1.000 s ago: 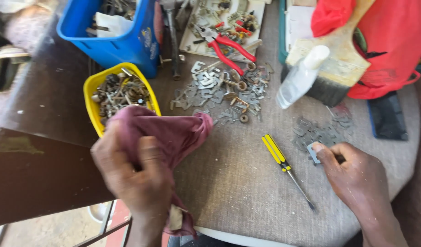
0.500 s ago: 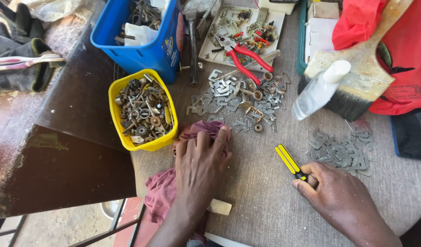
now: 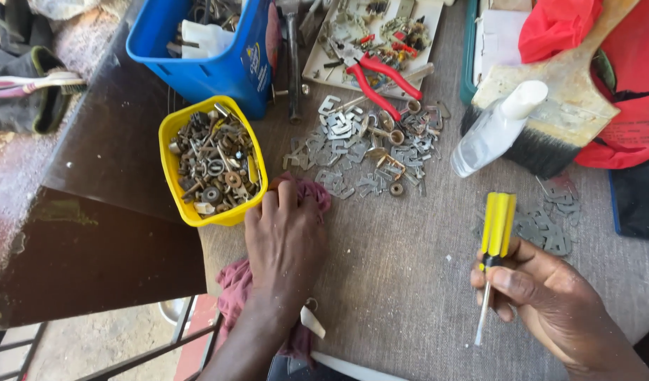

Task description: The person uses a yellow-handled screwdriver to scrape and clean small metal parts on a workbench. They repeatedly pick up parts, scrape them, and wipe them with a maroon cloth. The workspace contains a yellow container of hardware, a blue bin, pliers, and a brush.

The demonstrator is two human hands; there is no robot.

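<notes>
- Two tubs stand at the table's left edge: a yellow tub (image 3: 213, 164) heaped with rusty nuts, washers and bolts, and behind it a blue bin (image 3: 204, 51) holding white pieces and dark metal parts.
- A white tray (image 3: 370, 42) further back carries small fittings, with red-handled pliers (image 3: 378, 74) lying across its near edge.
- Loose grey metal clips (image 3: 366, 152) are scattered on the grey table (image 3: 402, 282) (a second patch lies by the right hand).
- A clear bottle with a white cap (image 3: 495, 128) lies tilted against a wide paintbrush (image 3: 550, 120); the blue bin bears a small label on its front.
- The left hand (image 3: 285, 243) lies flat, fingers together, pressing a maroon cloth (image 3: 234, 286) just beside the yellow tub.
- The right hand (image 3: 550, 300) grips a yellow-handled screwdriver (image 3: 495, 243), tip pointing toward the person.
</notes>
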